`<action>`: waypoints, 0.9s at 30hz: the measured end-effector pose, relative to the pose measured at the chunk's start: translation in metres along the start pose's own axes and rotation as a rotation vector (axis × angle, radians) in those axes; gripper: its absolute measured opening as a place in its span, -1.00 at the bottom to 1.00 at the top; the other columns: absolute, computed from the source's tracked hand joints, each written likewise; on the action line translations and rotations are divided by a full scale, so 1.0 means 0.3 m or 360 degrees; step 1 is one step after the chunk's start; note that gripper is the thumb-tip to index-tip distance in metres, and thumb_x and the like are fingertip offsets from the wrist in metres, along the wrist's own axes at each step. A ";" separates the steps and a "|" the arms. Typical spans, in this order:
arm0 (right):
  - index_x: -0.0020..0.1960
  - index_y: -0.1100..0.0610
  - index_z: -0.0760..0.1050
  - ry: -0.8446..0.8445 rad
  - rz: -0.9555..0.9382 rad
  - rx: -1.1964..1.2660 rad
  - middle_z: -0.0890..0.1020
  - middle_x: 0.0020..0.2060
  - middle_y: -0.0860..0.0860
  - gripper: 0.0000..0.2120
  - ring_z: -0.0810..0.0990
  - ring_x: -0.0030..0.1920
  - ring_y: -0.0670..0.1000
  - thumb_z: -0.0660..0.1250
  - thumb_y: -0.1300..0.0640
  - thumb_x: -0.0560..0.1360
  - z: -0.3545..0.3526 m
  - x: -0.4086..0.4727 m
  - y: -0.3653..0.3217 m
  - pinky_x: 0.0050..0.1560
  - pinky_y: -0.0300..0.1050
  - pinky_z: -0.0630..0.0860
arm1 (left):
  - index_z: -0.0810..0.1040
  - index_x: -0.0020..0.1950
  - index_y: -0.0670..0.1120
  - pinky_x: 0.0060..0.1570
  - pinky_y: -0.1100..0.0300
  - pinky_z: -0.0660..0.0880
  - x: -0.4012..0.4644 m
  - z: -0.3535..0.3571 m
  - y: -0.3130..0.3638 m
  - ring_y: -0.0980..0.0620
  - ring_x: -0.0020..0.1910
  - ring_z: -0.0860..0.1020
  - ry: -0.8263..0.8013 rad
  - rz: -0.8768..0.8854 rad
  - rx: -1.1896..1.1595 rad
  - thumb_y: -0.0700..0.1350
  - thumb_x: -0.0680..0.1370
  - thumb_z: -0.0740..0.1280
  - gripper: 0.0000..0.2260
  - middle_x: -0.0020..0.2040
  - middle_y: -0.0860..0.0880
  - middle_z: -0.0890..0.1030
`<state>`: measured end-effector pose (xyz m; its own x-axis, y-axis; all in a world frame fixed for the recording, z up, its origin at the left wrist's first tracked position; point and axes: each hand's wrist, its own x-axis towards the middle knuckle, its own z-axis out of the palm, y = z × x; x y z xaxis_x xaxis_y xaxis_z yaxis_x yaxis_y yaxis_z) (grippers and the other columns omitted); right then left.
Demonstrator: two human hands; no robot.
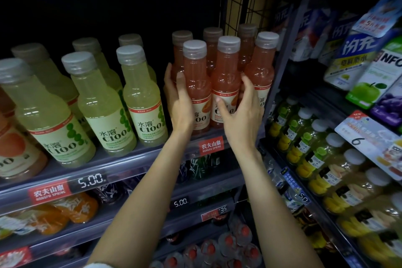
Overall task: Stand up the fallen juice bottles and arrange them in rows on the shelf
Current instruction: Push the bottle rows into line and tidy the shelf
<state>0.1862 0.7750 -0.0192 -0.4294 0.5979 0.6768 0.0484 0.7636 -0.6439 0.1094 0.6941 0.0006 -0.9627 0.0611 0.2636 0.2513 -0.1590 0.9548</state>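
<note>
Both hands clasp upright pink juice bottles (196,85): left hand (179,102) fingers curled round one, right hand (241,106) round its neighbour (full, heavy, slick plastic; grip mid-body).

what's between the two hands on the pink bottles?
Head view: the front-left pink bottle and the front-middle pink bottle stand upright side by side between the left hand and the right hand. Each hand wraps one.

Single head cam, wide-angle, close to the shelf (121,159), facing forward and slightly down. Both forearms enter from bottom edge; side rack (326,137) fills the right. No second view.
</note>
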 end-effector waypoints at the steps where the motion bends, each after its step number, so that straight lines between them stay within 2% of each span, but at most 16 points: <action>1: 0.41 0.16 0.29 0.0025 -0.0019 -0.0077 0.50 0.26 0.08 -0.39 0.43 0.27 0.08 0.38 -0.05 0.46 -0.001 0.001 0.003 0.31 0.03 0.32 | 0.18 0.49 0.20 0.38 -0.09 0.32 -0.001 0.003 -0.001 0.04 0.39 0.38 0.0011 0.0001 0.0004 0.39 0.46 0.03 -0.38 0.47 0.02 0.33; 4: 0.34 0.17 0.39 0.0175 -0.0094 -0.0289 0.50 0.20 0.12 -0.45 0.32 0.22 0.10 0.34 -0.09 0.45 -0.005 0.012 0.004 0.23 -0.08 0.23 | 0.18 0.48 0.22 0.37 -0.10 0.33 -0.004 0.014 -0.001 0.05 0.39 0.38 0.0021 0.0013 0.0016 0.41 0.43 0.02 -0.36 0.47 0.03 0.33; 7: 0.27 0.16 0.45 0.0260 -0.0108 -0.0353 0.45 0.23 0.14 -0.51 0.22 0.25 0.08 0.34 -0.09 0.45 -0.014 0.029 0.014 0.23 -0.02 0.21 | 0.17 0.48 0.24 0.36 -0.11 0.34 -0.005 0.033 -0.004 0.04 0.38 0.38 -0.0010 0.0022 0.0020 0.41 0.44 0.01 -0.38 0.47 0.03 0.33; 16: 0.25 0.13 0.47 0.0226 -0.0102 -0.0337 0.39 0.29 0.17 -0.57 0.19 0.29 0.08 0.35 -0.04 0.46 -0.029 0.039 0.026 0.23 0.02 0.23 | 0.19 0.47 0.26 0.37 -0.10 0.34 0.001 0.044 -0.016 0.04 0.40 0.37 -0.0018 0.0020 -0.0018 0.43 0.42 0.00 -0.36 0.47 0.04 0.33; 19: 0.27 0.15 0.46 0.0234 -0.0096 -0.0284 0.34 0.35 0.20 -0.58 0.18 0.32 0.09 0.35 -0.02 0.48 -0.031 0.031 0.007 0.29 0.03 0.22 | 0.15 0.50 0.24 0.41 -0.07 0.28 -0.002 0.043 -0.007 0.03 0.44 0.32 -0.0016 -0.0002 0.0035 0.37 0.51 -0.03 -0.42 0.50 0.05 0.29; 22: 0.28 0.16 0.47 0.0262 -0.0173 -0.0140 0.31 0.37 0.20 -0.63 0.20 0.34 0.09 0.32 0.03 0.53 -0.047 0.003 -0.036 0.36 -0.03 0.15 | 0.05 0.56 0.11 0.48 0.06 0.13 -0.025 0.033 0.019 0.03 0.51 0.19 -0.0045 -0.0021 0.0087 0.22 0.63 -0.07 -0.49 0.55 0.03 0.19; 24: 0.26 0.18 0.48 0.0252 -0.0253 -0.0080 0.36 0.34 0.18 -0.68 0.25 0.33 0.09 0.31 0.09 0.54 -0.056 -0.027 -0.077 0.38 -0.03 0.19 | 0.00 0.58 -0.02 0.48 0.18 0.07 -0.068 -0.003 0.045 0.14 0.50 0.15 -0.0168 0.0041 0.0197 0.13 0.67 -0.06 -0.49 0.55 0.01 0.17; 25: 0.24 0.19 0.49 0.0243 -0.0300 -0.0044 0.41 0.30 0.17 -0.71 0.30 0.30 0.09 0.30 0.14 0.54 -0.061 -0.041 -0.095 0.36 -0.02 0.23 | 0.02 0.58 -0.07 0.44 0.29 0.10 -0.094 -0.030 0.059 0.28 0.45 0.17 -0.0261 0.0142 0.0285 0.11 0.67 -0.02 -0.48 0.52 0.04 0.24; 27: 0.19 0.23 0.50 0.0168 -0.0418 0.0122 0.54 0.16 0.11 -0.77 0.45 0.20 0.06 0.27 0.23 0.55 -0.071 -0.061 -0.134 0.27 -0.05 0.36 | 0.19 0.53 -0.13 0.30 0.48 0.16 -0.148 -0.120 0.089 0.52 0.27 0.23 -0.0480 0.0437 0.0531 0.09 0.66 0.10 -0.50 0.35 0.18 0.39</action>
<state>0.2113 0.7384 0.0019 -0.3217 0.4075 0.8547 -0.1221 0.8773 -0.4642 0.1551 0.6516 0.0094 -0.7975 0.3502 0.4912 0.5560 0.1105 0.8238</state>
